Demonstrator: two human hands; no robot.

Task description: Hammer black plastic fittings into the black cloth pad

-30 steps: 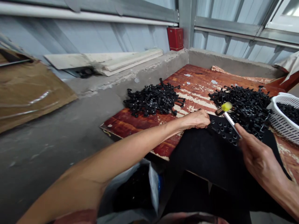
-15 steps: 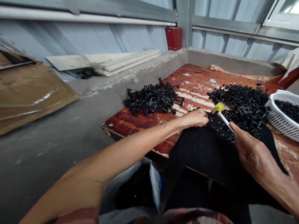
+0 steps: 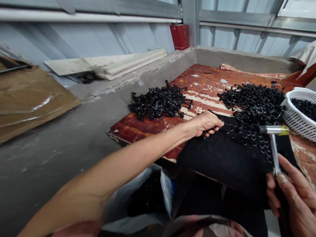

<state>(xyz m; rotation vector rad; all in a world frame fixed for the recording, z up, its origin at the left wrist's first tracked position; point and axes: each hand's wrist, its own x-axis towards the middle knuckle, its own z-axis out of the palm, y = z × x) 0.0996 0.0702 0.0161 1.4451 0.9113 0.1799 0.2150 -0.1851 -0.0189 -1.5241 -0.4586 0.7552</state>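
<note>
Right hand (image 3: 292,187) grip clamped on double-faced hammer (image 3: 274,154) at right, left hand (image 3: 207,123) grip pinched on small black piece (image 3: 205,133), black sheet (image 3: 217,161) beneath at desk's (image 3: 138,126) near edge

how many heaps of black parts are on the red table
2: left heap near the low concrete wall, right heap beside the white basket. No other heap shows.
</note>
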